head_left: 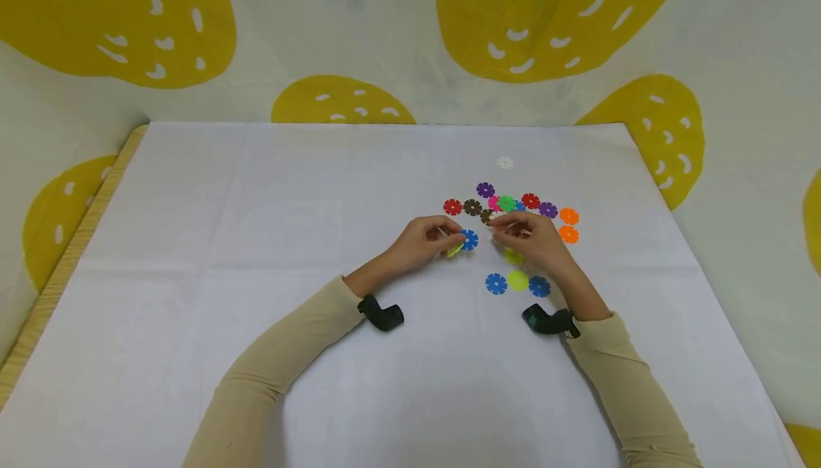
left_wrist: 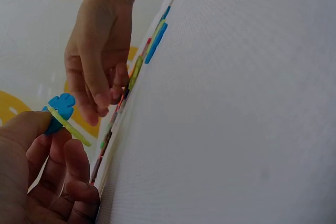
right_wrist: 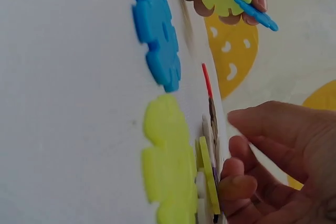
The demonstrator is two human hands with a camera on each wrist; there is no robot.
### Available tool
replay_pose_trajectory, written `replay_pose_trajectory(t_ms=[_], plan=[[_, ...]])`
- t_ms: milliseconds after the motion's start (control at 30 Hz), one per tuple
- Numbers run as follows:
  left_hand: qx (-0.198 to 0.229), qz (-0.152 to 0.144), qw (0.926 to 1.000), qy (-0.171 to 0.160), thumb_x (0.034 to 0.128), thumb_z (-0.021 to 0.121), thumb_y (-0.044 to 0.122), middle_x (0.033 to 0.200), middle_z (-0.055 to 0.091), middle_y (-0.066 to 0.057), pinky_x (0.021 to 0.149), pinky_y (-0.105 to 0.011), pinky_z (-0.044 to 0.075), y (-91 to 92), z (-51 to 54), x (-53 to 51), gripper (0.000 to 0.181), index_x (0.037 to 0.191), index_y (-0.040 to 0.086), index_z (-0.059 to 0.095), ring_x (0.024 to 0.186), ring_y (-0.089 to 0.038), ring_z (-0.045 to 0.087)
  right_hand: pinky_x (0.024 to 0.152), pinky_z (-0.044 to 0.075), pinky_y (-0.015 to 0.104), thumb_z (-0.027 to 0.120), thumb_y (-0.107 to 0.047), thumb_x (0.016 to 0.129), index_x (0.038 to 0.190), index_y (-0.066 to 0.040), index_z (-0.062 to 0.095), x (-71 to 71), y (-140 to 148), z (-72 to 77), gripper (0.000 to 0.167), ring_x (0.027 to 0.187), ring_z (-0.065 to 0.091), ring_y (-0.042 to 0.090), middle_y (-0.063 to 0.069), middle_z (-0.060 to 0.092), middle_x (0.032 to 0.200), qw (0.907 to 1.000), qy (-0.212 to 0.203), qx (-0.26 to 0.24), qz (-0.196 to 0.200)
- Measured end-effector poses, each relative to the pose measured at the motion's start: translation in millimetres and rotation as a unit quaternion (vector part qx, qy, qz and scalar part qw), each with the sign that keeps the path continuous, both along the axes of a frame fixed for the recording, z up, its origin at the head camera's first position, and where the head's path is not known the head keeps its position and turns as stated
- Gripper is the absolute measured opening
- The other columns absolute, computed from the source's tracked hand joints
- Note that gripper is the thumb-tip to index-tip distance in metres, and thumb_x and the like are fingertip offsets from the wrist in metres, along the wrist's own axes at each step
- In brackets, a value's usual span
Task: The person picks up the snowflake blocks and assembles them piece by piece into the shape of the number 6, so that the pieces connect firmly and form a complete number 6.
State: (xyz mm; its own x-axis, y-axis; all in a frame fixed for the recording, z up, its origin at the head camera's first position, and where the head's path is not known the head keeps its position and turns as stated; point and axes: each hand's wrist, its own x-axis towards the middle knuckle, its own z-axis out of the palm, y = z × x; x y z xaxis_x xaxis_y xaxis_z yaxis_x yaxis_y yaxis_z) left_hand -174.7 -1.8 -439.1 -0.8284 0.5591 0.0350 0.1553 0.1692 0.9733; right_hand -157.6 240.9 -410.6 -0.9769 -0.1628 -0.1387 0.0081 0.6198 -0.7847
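"So, what was the left hand (head_left: 426,238) busy with?"

"It pinched a blue notched disc (head_left: 470,240) between thumb and fingertips, and a yellow disc (right_wrist: 212,3) was slotted into that one, the two crossing at an angle. The joined pair was held up off the white cloth (head_left: 192,347), on the side of the left hand that faced the right."

"And the right hand (head_left: 529,236)?"

"Its fingers were loosely bent, with a gap between thumb and forefinger, and it looked unoccupied. Whether the lower fingers touched the discs beneath them, I couldn't tell."

"What lay around it?"

"Just past its fingertips, toward the left hand, lay a dark brown disc (head_left: 472,207), then a red disc (head_left: 452,206). Beyond its knuckles a green disc (head_left: 507,203) overlapped a pink disc (head_left: 493,202), and well beyond them was a white disc (head_left: 504,162). Two orange discs (head_left: 569,234) lay just to its right."

"And on its near side?"

"A row of three: a flat yellow disc (head_left: 517,281) between a flat blue disc (head_left: 496,283) and a darker blue disc (head_left: 539,286)."

"Could you read any lettering?"

"The black device (head_left: 548,320) on the right wrist had a greenish patch, too small to make out."
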Motion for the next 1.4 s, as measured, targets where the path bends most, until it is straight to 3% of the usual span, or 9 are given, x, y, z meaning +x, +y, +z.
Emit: replay_pose_trajectory(t_ms=[500, 833, 1067, 1400], plan=[[-0.004, -0.007, 0.9998, -0.018, 0.0948, 0.066, 0.017, 0.092, 0.067, -0.009, 0.059, -0.021, 0.045, 0.6, 0.2, -0.3, 0.021, 0.108, 0.001, 0.068, 0.067, -0.013, 0.055, 0.068, 0.041, 0.027, 0.071, -0.014, 0.090, 0.121, -0.004, 0.068, 0.0, 1.3, 4.3, 0.033, 0.083, 0.048, 0.025, 0.014, 0.056, 0.096, 0.9945, 0.026, 0.090, 0.048], [0.000, -0.008, 0.9996, -0.027, 0.0950, 0.065, 0.015, 0.087, 0.065, -0.008, 0.055, -0.021, 0.044, -0.2, 1.7, 0.6, 0.021, 0.109, 0.000, 0.066, 0.063, -0.012, 0.052, 0.064, 0.043, 0.020, 0.073, -0.012, 0.089, 0.121, 0.000, 0.066, 1.3, 0.1, 4.2, 0.035, 0.081, 0.051, 0.025, 0.015, 0.056, 0.096, 0.9957, 0.028, 0.082, 0.033], [0.009, -0.009, 0.9994, -0.031, 0.0956, 0.064, 0.013, 0.091, 0.067, -0.010, 0.055, -0.021, 0.045, -0.3, -0.2, 0.4, 0.025, 0.116, -0.001, 0.064, 0.064, -0.011, 0.055, 0.068, 0.045, 0.018, 0.073, -0.015, 0.089, 0.116, 0.000, 0.066, 1.8, -2.0, 3.1, 0.032, 0.084, 0.054, 0.026, 0.014, 0.057, 0.093, 0.9971, 0.023, 0.069, 0.019], [0.031, -0.026, 0.9971, -0.064, 0.0957, 0.063, 0.009, 0.084, 0.068, -0.011, 0.055, -0.024, 0.050, -0.4, 0.3, 0.2, 0.022, 0.112, -0.005, 0.063, 0.058, -0.012, 0.060, 0.072, 0.047, 0.011, 0.070, -0.020, 0.092, 0.111, 0.002, 0.067, 2.8, -3.8, 2.2, 0.029, 0.086, 0.062, 0.027, 0.017, 0.067, 0.098, 0.9985, 0.034, 0.014, 0.039]])
